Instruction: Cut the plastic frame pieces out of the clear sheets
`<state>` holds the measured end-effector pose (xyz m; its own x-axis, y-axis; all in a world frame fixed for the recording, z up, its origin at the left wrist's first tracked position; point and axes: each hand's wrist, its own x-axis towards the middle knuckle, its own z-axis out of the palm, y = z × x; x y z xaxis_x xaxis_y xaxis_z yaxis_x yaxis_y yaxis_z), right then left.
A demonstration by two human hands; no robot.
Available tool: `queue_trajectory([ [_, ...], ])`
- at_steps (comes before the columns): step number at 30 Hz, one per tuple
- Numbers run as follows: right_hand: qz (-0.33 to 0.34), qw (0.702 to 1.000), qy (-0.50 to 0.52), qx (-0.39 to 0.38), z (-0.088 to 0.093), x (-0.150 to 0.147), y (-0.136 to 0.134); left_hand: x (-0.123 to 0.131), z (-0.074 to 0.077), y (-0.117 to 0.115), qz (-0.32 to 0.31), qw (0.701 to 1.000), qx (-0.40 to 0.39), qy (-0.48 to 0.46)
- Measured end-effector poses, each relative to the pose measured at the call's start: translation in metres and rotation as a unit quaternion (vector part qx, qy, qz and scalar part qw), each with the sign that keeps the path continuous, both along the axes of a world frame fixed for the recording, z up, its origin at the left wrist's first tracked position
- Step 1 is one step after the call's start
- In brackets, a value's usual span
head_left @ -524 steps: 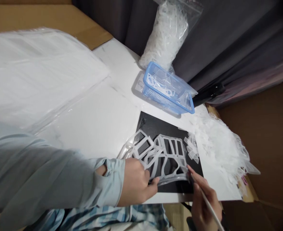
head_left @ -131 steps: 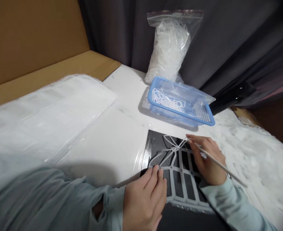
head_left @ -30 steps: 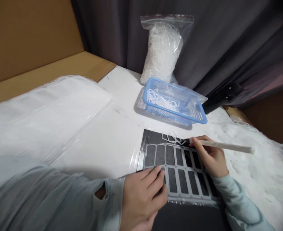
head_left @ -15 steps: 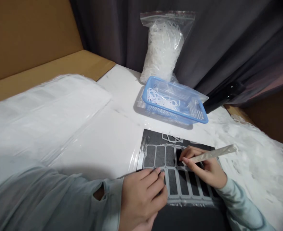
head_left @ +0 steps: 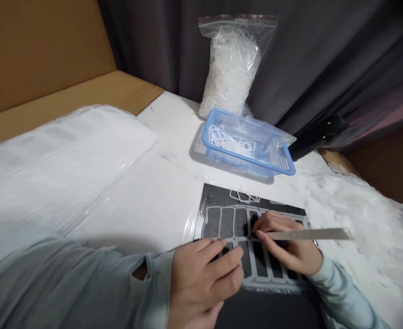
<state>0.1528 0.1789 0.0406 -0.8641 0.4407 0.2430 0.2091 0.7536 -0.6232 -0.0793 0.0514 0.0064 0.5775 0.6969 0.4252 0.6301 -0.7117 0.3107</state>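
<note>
A translucent white sheet of rounded rectangular frames [head_left: 251,269] lies on a black mat [head_left: 222,197]. My left hand [head_left: 206,278] rests on the sheet's left part, its fingers bent and slightly apart, with nothing visible in them. Higher and to the right, my right hand [head_left: 287,240] pinches a slim tool with a pale, wrapped-looking handle [head_left: 311,234], held like a pen. Its handle points right and its tip is hidden by my fingers, over the upper row of frames. Several loose white frames [head_left: 244,196] lie at the mat's far edge.
Behind the mat stands a blue basket [head_left: 249,160] with white frames and clear plastic in it. A full zip bag [head_left: 233,68] stands behind it. White pieces heap on the right [head_left: 369,228]; a plastic-wrapped stack [head_left: 67,155] lies left. Cardboard [head_left: 43,50] and a dark curtain [head_left: 153,45] border the table.
The tool's handle has swung lower and now lies nearly level. My right hand has shifted slightly left and down, and the left hand's fingers have moved a little rightward on the sheet.
</note>
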Motion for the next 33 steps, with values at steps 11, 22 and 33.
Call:
queue_trajectory([
  [11, 0.004, 0.933, -0.077, 0.351, 0.000, -0.003, -0.011, 0.001, -0.007, 0.004, -0.034, 0.997, 0.048, 0.049],
  [22, -0.044, 0.922, -0.065, 0.378, 0.003, -0.002, -0.003, -0.001, -0.006, 0.006, -0.048, 0.995, 0.055, 0.071],
  [33, -0.316, 0.872, 0.005, 0.374, 0.000, 0.032, 0.027, 0.000, -0.008, 0.007, -0.041, 0.995, 0.068, 0.052],
])
